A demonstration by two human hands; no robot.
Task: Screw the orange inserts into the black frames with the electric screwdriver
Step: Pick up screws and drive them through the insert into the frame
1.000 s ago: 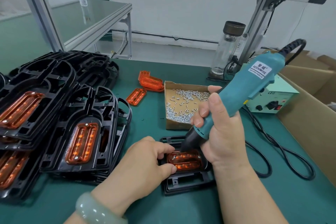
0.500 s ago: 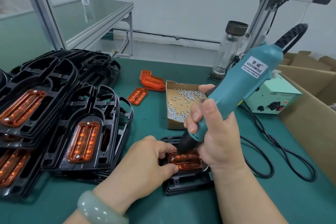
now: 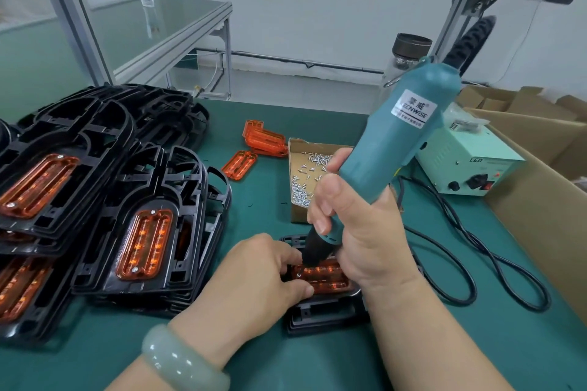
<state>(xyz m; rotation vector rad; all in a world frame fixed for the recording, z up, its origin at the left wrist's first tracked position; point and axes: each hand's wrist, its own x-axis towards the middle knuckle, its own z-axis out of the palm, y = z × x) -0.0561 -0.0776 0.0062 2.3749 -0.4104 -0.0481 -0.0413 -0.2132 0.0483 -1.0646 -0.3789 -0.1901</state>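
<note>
STEP: driving a screw at left end of orange insert (image 3: 327, 278), judged | NEXT: hold upright, press until seated, then 1 more screw | left hand (image 3: 254, 279) curled, pinching insert into black frame (image 3: 320, 316) | right hand (image 3: 359, 232) wrapped round electric screwdriver (image 3: 397, 143), tip on insert beside left fingertips | screw box (image 3: 295, 143) behind.

lighting is bright, even and diffuse, from overhead. shadows are soft: a faint one lies on the green tabletop (image 3: 476, 352) beneath the left hand (image 3: 254, 276). small highlights glint on the orange insert (image 3: 330, 279) and the electric screwdriver (image 3: 390, 149). wide-angle distortion tilts the aluminium post (image 3: 73, 19) at the tabletop's far left corner. central focus is sharp.
</note>
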